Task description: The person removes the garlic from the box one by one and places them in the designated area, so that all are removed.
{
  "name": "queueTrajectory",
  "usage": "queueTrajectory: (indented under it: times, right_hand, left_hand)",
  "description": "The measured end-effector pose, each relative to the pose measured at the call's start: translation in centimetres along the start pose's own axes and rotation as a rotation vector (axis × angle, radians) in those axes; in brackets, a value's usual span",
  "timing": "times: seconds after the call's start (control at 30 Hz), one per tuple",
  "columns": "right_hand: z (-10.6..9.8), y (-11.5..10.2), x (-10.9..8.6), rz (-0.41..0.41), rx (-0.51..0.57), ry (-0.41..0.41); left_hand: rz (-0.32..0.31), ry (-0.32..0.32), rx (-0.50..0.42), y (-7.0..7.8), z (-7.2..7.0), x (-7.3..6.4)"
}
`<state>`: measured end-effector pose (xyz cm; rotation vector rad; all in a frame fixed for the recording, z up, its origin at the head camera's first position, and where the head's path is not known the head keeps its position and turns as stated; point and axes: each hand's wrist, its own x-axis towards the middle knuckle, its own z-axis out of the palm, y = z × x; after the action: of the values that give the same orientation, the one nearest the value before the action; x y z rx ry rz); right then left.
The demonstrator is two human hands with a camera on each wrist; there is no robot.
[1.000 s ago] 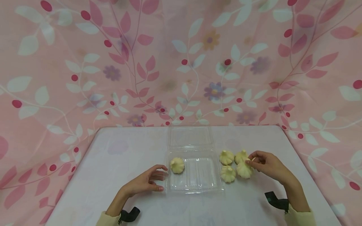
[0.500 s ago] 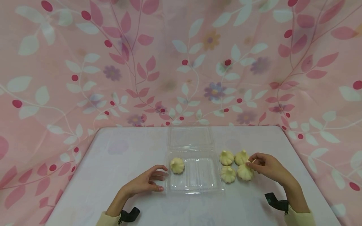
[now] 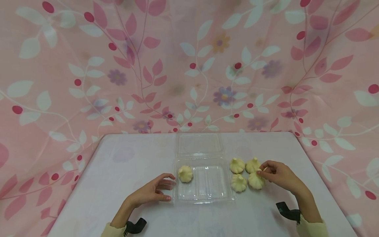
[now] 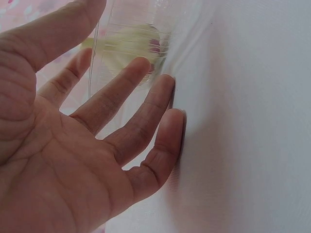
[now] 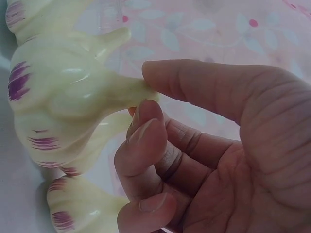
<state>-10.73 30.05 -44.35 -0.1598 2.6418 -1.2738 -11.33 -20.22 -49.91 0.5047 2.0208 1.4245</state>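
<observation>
My right hand [image 3: 279,174] pinches the stem of a pale garlic bulb [image 3: 256,181], the near right one of a cluster. In the right wrist view, thumb and fingertips meet at that stem [image 5: 131,92], and purple streaks mark the bulb's base. Close around it sit three more garlic bulbs, at the near left [image 3: 238,183], far left [image 3: 237,165] and far right [image 3: 252,164]. A clear plastic clamshell box [image 3: 211,184] lies with its lid folded back, holding one garlic bulb [image 3: 185,173] at the left. Beside the box's left edge rests my left hand [image 3: 152,191], fingers relaxed, holding nothing.
The hinged lid [image 3: 199,144] stretches toward the far edge of the white-covered table [image 3: 142,151]. Behind it hangs a pink floral cloth [image 3: 177,89]. Dark wrist-worn devices, one on the left arm [image 3: 136,225] and one on the right arm [image 3: 288,211], sit low over the tabletop.
The pinched garlic bulb has shifted slightly toward the near side, with the right hand dipping a little along with it. The left hand and the box stay in place.
</observation>
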Motion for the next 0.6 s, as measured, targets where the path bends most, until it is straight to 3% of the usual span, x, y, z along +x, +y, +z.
queueTrajectory:
  times: [0.6]
  right_hand:
    - [0.43, 0.21, 0.13, -0.033, -0.009, 0.001]
  left_hand:
    - [-0.005, 0.003, -0.001, -0.05, 0.09, -0.03]
